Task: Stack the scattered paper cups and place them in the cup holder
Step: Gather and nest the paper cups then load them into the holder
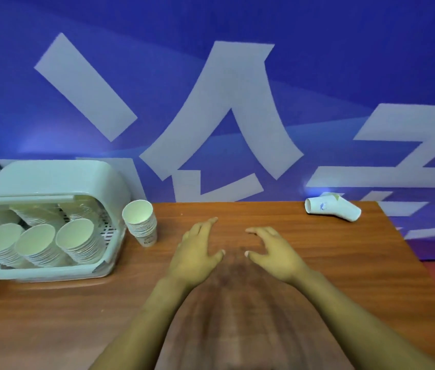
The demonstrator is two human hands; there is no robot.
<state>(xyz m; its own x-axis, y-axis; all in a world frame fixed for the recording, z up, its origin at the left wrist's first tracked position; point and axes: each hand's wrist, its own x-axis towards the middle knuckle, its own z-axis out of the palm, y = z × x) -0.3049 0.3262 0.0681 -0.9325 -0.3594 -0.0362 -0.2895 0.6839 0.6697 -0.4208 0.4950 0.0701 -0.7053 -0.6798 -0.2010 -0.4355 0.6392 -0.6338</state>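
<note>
Both hands empty, left hand (197, 249) and right hand (272, 249) spread flat on the counter (344, 263); I'd nest the tipped cups (331, 208) at 2 o'clock rim-first, gently.

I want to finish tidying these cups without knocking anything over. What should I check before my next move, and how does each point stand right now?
1. Both hands free: ok. The left hand and right hand are open above the table, holding nothing.
2. Loose cups located: ok. Two cups lie tipped over at the far right edge.
3. Waiting stack steady: ok. The cup stack stands upright beside the cup holder.
4. Room in the holder: cannot tell. Three stacks fill the front row; the back is partly hidden.
5. Path to the tipped cups: ok. Nothing lies between the right hand and them.
</note>
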